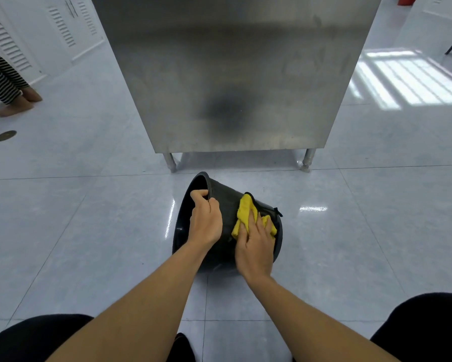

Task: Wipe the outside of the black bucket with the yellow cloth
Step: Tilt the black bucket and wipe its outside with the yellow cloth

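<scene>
The black bucket (226,194) lies tipped on its side on the tiled floor, its mouth facing left and its base to the right. My left hand (205,222) grips the upper rim, fingers curled over the edge. My right hand (254,246) presses the yellow cloth (244,212) flat against the bucket's outer wall, near the base. The cloth is crumpled and sticks out above and to the right of my fingers. The lower part of the bucket is hidden behind my hands.
A stainless steel cabinet (235,74) on short legs stands just behind the bucket. Another person's striped trouser legs and feet (13,97) are at the far left by white louvred doors. A floor drain cover (5,135) sits left. My knees (423,327) frame the bottom.
</scene>
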Demonstrator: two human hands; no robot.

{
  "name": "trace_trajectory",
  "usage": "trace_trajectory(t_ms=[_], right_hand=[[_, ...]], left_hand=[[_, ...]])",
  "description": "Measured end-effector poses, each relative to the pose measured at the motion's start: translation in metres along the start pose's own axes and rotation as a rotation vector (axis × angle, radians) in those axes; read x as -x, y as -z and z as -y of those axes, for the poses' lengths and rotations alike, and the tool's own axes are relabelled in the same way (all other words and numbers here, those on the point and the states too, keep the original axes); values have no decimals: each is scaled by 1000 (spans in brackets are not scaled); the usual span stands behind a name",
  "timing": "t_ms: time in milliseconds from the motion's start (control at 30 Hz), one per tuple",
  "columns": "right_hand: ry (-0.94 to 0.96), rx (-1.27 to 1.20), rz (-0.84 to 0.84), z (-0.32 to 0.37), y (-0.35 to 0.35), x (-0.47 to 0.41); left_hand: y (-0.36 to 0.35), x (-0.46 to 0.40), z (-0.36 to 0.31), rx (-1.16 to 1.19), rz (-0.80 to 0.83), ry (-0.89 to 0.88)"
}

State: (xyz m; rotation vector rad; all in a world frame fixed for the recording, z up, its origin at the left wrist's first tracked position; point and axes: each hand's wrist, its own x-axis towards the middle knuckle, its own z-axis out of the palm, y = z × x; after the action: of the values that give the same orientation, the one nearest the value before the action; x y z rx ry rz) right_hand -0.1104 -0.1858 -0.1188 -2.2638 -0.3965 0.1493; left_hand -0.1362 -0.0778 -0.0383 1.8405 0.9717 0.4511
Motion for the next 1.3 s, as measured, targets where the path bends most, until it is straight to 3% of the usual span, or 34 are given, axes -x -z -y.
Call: trace_trajectory(t_ms=[233,467,733,867,933,1300], right_hand=[[291,25,26,40,-5,4],[259,110,19,30,-5,-10],[-164,102,-44,-28,6,-23],[-449,-81,-101,-53,13,-28],[-501,-144,-117,-55,15,-25],[-194,-8,-47,-7,8,-14]], left_hand=[[6,-4,0,-36,-17,-26],[7,-1,2,-193,109,-75],[7,-1,3,-184,121,-14],[1,-3,0,-108,101,1],[0,-2,0,-144,98,-16],[4,-2,7,-157,4,-77]])
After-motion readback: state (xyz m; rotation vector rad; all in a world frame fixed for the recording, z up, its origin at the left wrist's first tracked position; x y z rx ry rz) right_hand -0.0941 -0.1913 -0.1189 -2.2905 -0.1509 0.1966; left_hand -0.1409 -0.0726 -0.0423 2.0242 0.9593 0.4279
